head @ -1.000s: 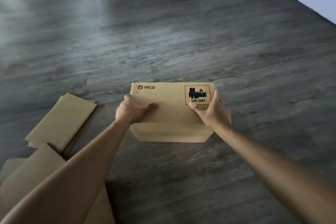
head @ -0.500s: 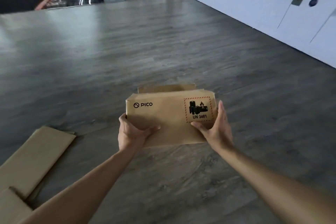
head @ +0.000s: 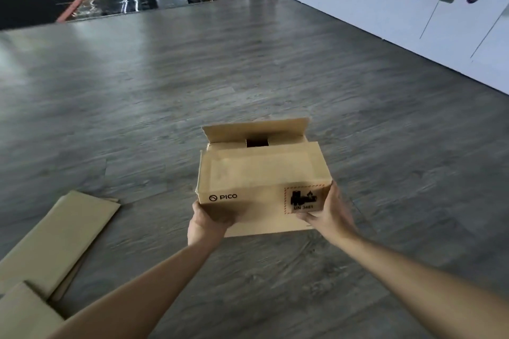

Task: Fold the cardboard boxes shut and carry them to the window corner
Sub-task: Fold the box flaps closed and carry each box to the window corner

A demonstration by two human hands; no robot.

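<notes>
1. The cardboard box (head: 261, 173) is held off the floor (head: 248, 63) between both hands, directly ahead of the fingers. Its long axis runs side to side, from one hand to the other.
2. The left hand (head: 208, 221) holds the near left lower corner: the thumb is curled over the printed front face under the "PICO" mark, and the other fingers are tucked beneath, out of sight.
3. The right hand (head: 329, 215) holds the near right corner. Its thumb lies across the hazard label (head: 303, 199), while its fingers reach up the right end wall.
4. Both hands sit about equally near the box, so neither has the shorter reach.
5. The far flap (head: 254, 132) stands up beyond the fingertips, on the side of the box away from the hands. A dark gap shows under it (so the top is not fully shut). Folding it down looks like the step still owed.
6. Count: one box in hand, and two pieces of flattened cardboard (head: 55, 242) on the floor, down and left of the left hand, well apart from it.
</notes>
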